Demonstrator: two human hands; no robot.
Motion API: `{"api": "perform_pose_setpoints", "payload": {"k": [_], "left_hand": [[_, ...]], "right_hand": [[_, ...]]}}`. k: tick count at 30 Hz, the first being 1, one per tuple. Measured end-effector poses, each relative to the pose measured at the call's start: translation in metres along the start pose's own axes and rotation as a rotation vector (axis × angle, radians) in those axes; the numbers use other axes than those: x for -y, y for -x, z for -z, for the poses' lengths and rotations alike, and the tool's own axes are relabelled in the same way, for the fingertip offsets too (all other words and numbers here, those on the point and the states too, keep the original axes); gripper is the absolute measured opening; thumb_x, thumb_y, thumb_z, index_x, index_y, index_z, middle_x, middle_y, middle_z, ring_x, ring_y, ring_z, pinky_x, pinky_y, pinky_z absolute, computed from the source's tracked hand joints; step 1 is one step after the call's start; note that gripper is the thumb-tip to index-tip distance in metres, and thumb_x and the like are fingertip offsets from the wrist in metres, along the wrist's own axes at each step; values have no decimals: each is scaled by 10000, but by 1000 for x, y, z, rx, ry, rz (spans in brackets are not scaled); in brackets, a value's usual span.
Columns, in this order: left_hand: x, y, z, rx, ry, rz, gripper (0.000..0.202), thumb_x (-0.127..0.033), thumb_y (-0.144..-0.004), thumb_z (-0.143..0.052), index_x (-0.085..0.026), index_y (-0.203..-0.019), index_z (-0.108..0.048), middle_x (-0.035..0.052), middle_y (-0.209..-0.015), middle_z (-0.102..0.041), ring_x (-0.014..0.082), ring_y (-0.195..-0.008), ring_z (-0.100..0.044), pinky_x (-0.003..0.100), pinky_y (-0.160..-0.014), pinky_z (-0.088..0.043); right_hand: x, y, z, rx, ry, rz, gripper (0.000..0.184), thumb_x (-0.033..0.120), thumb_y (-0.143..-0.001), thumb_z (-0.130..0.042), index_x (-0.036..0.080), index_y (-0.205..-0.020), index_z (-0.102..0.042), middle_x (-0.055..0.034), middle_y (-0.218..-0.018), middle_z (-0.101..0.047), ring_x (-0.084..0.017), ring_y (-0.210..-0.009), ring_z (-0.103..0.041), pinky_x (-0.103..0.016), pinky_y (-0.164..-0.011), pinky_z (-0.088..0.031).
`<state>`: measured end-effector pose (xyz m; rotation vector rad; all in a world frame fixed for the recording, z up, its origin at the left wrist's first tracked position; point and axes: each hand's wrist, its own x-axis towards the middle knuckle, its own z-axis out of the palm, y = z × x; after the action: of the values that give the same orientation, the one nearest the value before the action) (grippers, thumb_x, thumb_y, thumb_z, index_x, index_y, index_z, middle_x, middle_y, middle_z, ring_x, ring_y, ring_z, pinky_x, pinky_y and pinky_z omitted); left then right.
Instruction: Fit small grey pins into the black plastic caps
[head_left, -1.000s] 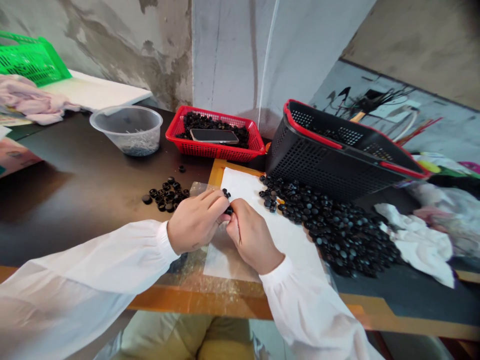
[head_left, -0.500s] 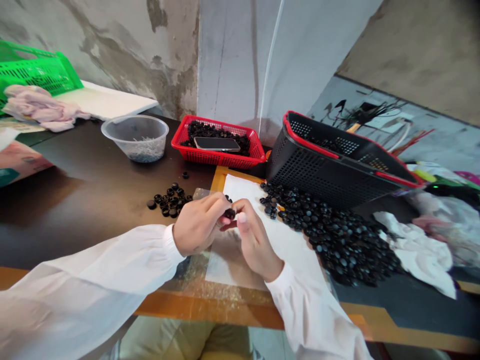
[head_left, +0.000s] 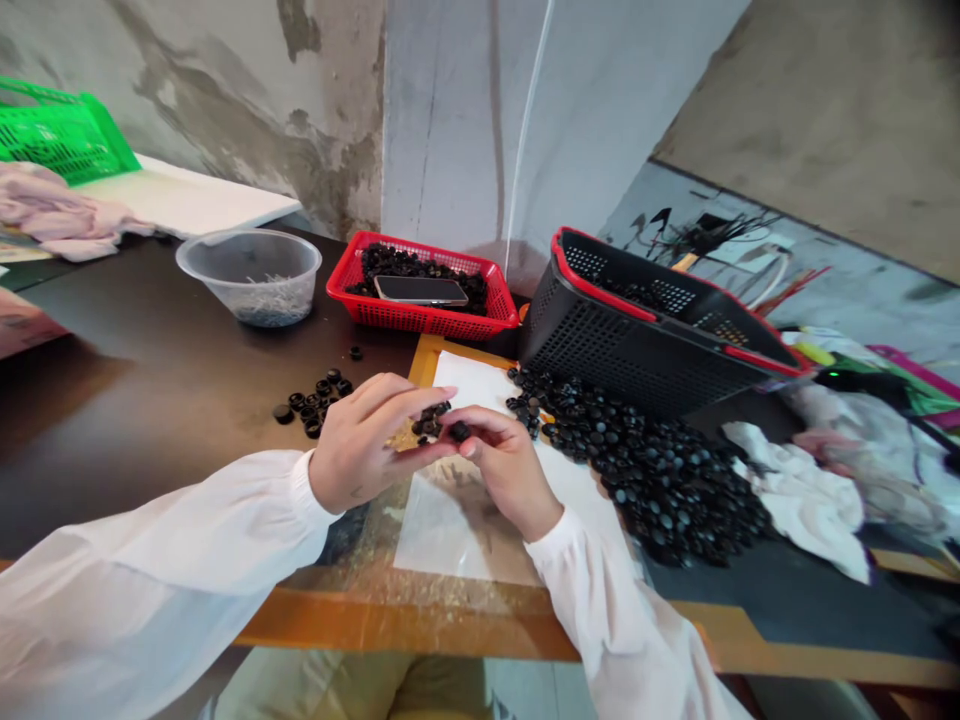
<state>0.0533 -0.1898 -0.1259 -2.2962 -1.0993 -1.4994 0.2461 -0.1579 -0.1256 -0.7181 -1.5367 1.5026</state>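
Cap above the paper: we pinch it between thumb and fingers of our right hand. Our left hand is spread, its thumb beside the cap (whether touching, we cannot tell). A heap of caps lies before the black basket.

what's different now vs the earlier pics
The left hand has opened, its fingers lifting away from the thumb; the right hand now pinches the small black piece. More loose black pieces show between the hands. The red basket, phone and plastic bowl stayed put.
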Motion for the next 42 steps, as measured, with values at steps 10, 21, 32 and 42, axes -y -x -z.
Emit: {"api": "perform_pose_setpoints", "payload": {"k": [10,21,32,42], "left_hand": [[14,-5,8,-31,171,198,155,-156,-962,-548,-171,-976,-702,53,-891,-626,159,-794,-586,285,-700,-485],[41,-1,-3,366,51,97,201,-385,-897,-684,-222,-951,-788,61,-961,-685,199,-872,-602,346,-836,-480],[37,4,-6,543,62,-86,202,-395,-925,-668,-286,-1051,-782,58,-1009,-667,210,-920,-601,358,-849,-441],[15,8,-14,580,51,-167,211,-319,-1001,-566,-254,-938,-756,16,-946,-722,194,-905,-588,316,-791,-421]], "right_hand": [[16,-13,78,-491,709,325,197,146,-797,-675,212,-913,-821,-41,-933,-790,-194,-803,-737,-312,-784,-576],[-5,-28,128,-445,1474,236,308,134,-869,-644,146,-1150,-770,-138,-1105,-785,-332,-1170,-639,-526,-1109,-429],[-16,-35,49,96,1187,471,296,193,-980,-574,248,-1225,-729,-68,-1161,-751,-240,-1105,-605,-408,-1027,-468],[-20,-34,41,86,1170,399,113,245,-885,-744,205,-986,-777,-68,-963,-793,-249,-961,-643,-384,-918,-477]]}}
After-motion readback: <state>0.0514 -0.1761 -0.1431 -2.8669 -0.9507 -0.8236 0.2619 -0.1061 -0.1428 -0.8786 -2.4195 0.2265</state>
